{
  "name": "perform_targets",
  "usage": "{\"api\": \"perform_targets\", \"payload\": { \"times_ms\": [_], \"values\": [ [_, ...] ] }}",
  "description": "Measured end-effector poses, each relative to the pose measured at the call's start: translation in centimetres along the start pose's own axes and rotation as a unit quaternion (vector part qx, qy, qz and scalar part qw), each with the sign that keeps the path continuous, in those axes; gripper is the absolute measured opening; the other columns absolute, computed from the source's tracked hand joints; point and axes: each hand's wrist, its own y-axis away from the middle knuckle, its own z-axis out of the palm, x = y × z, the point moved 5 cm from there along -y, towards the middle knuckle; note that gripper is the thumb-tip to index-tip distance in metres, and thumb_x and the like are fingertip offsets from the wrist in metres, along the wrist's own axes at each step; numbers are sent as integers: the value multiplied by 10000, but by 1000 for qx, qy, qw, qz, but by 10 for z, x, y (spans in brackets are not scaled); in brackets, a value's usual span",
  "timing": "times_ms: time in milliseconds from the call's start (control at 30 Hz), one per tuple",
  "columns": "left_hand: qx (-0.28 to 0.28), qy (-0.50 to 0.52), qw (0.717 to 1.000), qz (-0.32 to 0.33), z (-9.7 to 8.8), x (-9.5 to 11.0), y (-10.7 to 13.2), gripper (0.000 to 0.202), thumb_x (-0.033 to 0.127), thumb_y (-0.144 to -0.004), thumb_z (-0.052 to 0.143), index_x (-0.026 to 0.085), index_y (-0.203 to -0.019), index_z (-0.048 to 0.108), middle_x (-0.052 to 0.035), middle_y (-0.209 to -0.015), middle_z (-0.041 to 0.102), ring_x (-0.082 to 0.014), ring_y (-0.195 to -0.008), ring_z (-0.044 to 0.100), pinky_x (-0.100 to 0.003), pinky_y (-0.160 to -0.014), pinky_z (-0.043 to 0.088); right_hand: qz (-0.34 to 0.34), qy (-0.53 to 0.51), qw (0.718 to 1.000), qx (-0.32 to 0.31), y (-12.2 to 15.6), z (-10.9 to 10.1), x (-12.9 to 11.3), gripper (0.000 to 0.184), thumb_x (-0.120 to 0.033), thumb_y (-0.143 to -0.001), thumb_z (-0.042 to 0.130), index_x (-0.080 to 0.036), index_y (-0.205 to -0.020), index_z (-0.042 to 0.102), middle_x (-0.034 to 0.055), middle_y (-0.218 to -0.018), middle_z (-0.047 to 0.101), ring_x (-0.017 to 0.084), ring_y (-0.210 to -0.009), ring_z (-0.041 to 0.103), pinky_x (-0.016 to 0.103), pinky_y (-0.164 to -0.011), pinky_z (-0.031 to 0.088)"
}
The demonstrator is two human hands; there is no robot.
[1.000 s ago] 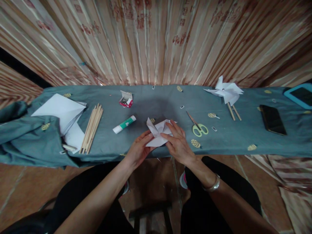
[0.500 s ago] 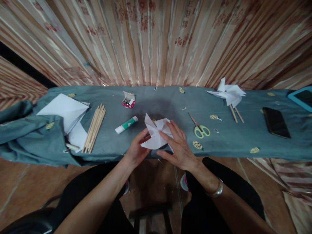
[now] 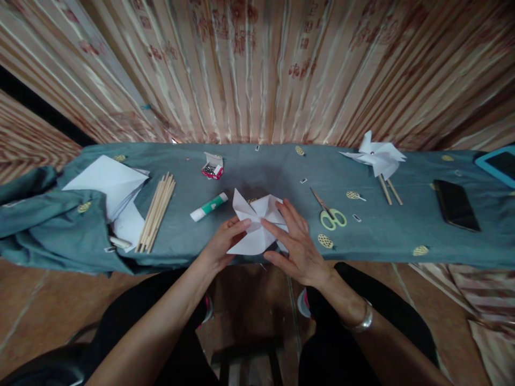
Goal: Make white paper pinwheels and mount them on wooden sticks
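A white paper pinwheel [image 3: 257, 236] with folded blades is held over the front part of the cloth-covered table. My left hand [image 3: 223, 241] grips its left side, thumb on top near the centre and the other fingers underneath. Over its right side lies my right hand [image 3: 300, 246], fingers spread, with the index fingertip touching the middle of the paper. Left of the pinwheel rests a glue stick [image 3: 209, 207] with a green label. Scissors [image 3: 330, 214] with light green handles lie to the right of my right hand.
On the blue-green cloth [image 3: 273, 166], an open box of pins [image 3: 212, 167] stands behind the glue stick. Wooden sticks [image 3: 156, 213] and white paper sheets [image 3: 104, 179] lie left. Finished-looking pinwheels [image 3: 380, 155] on sticks, a phone [image 3: 456, 205] and a blue-framed tablet [image 3: 499, 163] are right.
The pinwheel has turned flatter and shifted slightly left and nearer. My left thumb now presses on top of it. My right hand stays over its right side.
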Motion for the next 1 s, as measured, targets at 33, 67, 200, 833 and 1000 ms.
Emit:
{"api": "perform_targets", "payload": {
  "times_ms": [33, 67, 200, 833, 1000],
  "values": [
    [5, -1, 1000, -2, 1, 0, 0, 420, 297, -593, 835, 99, -947, 725, -103, -841, 756, -200, -665, 681, -267, -620, 500, -4, -1, 1000, -1, 0, 0, -1, 576, -506, -891, 506, -245, -1401, 441, 106, -1596, 141, 330, -1467, 90, 574, -1105, 254],
    [12, -2, 1000, -3, 1, 1, 0, 408, 277, -576, 846, 96, -923, 729, -100, -814, 755, -191, -638, 674, -266, -614, 502, -7, -2, 1000, -2, 0, 0, -2, 580, -512, -891, 504, -241, -1399, 443, 110, -1595, 137, 332, -1467, 85, 578, -1105, 252],
    [43, -17, 999, 7, 1, 1, 1, 355, 215, -536, 872, 108, -846, 735, -65, -751, 749, -166, -607, 663, -253, -606, 507, -10, -23, 1000, -5, 1, 0, -4, 576, -505, -893, 504, -257, -1407, 430, 91, -1604, 108, 329, -1471, 66, 581, -1109, 255],
    [68, -44, 997, 0, 2, -5, 3, 394, 198, -470, 885, 107, -817, 722, -43, -708, 738, -143, -586, 644, -234, -583, 510, 56, -254, 965, 23, 0, -6, 3, 443, -544, -945, 346, -361, -1261, 595, -64, -1578, 239, 269, -1476, 101, 548, -1179, 130],
    [78, -47, 996, 14, -1, -5, 0, 437, 197, -504, 852, 98, -910, 725, -73, -796, 755, -165, -627, 662, -255, -618, 522, 145, -283, 942, 109, -2, -10, 18, 487, -482, -859, 579, -308, -1312, 543, 31, -1496, 412, 261, -1424, 284, 500, -1176, 215]
  ]
}}
